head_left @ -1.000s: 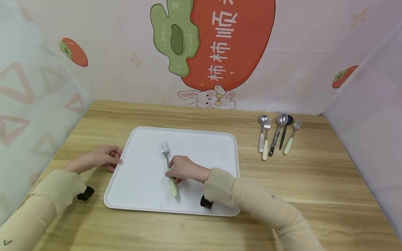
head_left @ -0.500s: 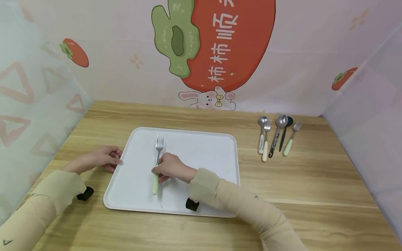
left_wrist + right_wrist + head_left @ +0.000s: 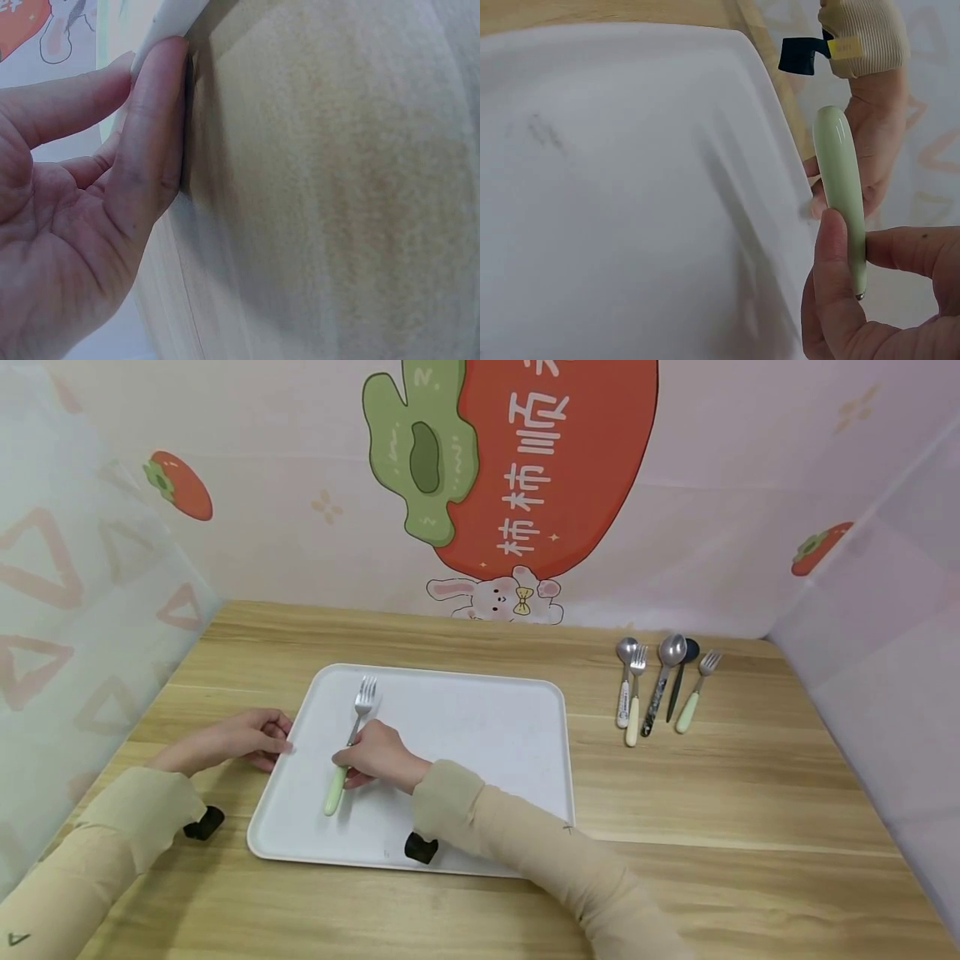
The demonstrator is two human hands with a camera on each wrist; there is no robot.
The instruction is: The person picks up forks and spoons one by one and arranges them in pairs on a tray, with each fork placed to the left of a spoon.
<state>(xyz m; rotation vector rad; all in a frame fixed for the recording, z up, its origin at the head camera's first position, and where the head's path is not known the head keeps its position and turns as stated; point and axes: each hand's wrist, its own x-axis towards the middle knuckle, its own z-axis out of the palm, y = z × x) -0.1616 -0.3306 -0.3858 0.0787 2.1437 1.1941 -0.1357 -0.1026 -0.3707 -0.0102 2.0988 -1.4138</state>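
My right hand [image 3: 381, 754] pinches a fork by its pale green handle [image 3: 838, 161], low over the left part of a white rectangular tray [image 3: 472, 735]. The metal tines [image 3: 365, 692] point toward the back of the table. A soft shadow lies on the tray beneath, so the handle appears to be off the surface. At the tray's left edge, my left hand [image 3: 243, 739] holds the rim [image 3: 161, 34] between thumb and fingers. Some of the left fingertips are hidden by the tray.
To the right of the tray lie a small spoon [image 3: 624, 693], a cream-handled fork [image 3: 633, 714], a larger spoon [image 3: 672, 649], a black utensil [image 3: 677, 689] and another green-handled fork [image 3: 688, 710]. Printed cloth walls [image 3: 300, 543] bound the wooden table [image 3: 712, 802] at the back and sides.
My right hand has carried the fork leftward across the tray, and the fork has turned so that its handle end now slants left. My left hand and the tray have stayed in place.
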